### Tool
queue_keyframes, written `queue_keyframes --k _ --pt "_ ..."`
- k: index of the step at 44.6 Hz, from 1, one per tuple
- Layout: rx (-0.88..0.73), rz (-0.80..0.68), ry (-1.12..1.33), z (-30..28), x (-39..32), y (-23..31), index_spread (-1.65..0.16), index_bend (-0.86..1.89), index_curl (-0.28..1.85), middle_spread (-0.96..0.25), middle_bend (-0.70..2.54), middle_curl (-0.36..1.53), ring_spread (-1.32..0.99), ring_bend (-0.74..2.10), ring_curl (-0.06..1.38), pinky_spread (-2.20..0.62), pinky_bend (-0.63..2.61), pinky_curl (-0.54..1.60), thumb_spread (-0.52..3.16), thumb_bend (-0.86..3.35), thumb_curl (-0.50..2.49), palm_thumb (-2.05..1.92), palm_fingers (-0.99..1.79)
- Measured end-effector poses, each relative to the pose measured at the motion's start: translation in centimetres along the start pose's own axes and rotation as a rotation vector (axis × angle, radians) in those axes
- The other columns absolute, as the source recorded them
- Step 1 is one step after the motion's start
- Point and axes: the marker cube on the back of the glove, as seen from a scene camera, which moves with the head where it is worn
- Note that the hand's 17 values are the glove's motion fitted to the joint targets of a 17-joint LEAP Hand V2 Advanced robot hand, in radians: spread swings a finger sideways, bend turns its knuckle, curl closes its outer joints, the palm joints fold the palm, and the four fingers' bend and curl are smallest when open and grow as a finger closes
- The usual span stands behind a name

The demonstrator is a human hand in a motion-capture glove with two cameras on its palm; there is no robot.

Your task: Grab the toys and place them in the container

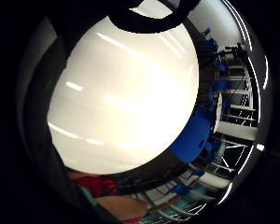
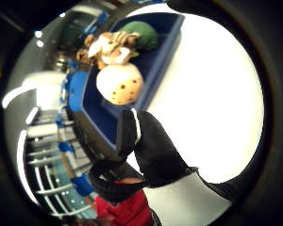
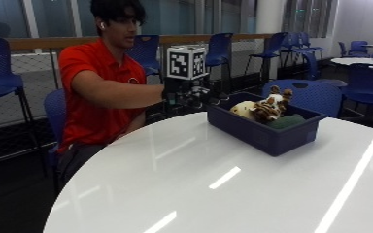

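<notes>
Hands: gloved right hand hovering by container, fingers relaxed, holding nothing; toys lying inside. Withdrawing upward avoids snagging rim.

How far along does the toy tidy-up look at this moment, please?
It looks nearly finished. The striped tiger toy, cream spotted toy and green toy already lie in the blue container. The gloved right hand hovers beside its rim, holding nothing. No toys show on the white table.
</notes>
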Motion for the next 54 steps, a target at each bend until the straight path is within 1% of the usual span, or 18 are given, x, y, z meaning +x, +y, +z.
queue_keyframes --k 4,9,19,38,49,54 --pt "0.018 0.085 -0.022 1.7 3.4 1.5 -0.38 0.15 0.43 -0.07 0.14 0.32 -0.02 0.16 0.24 0.05 0.78 0.31 1.18 -0.05 0.34 -0.06 -0.18" --pt "0.012 0.157 -0.039 3.6 6.7 2.8 -0.37 0.16 0.41 -0.08 0.14 0.31 -0.02 0.16 0.24 0.05 0.75 0.3 1.19 -0.06 0.31 -0.07 -0.17" --pt "0.037 0.219 -0.036 5.9 9.6 4.2 -0.37 0.16 0.39 -0.08 0.14 0.29 -0.02 0.15 0.23 0.05 0.72 0.3 1.19 -0.06 0.27 -0.07 -0.16" --pt "0.098 0.197 -0.045 4.8 10.1 5.9 -0.39 0.25 0.41 -0.1 0.14 0.26 -0.04 0.15 0.19 0.05 0.65 0.3 1.2 -0.04 0.23 -0.05 -0.11" --pt "0.092 0.222 -0.028 4.3 12.1 6.9 -0.4 0.26 0.42 -0.1 0.14 0.25 -0.04 0.15 0.18 0.05 0.64 0.31 1.21 -0.04 0.22 -0.04 -0.11" --pt "0.098 0.227 0.021 3.5 13.1 8.0 -0.4 0.27 0.43 -0.1 0.14 0.24 -0.05 0.15 0.17 0.05 0.63 0.31 1.22 -0.03 0.23 -0.03 -0.11"
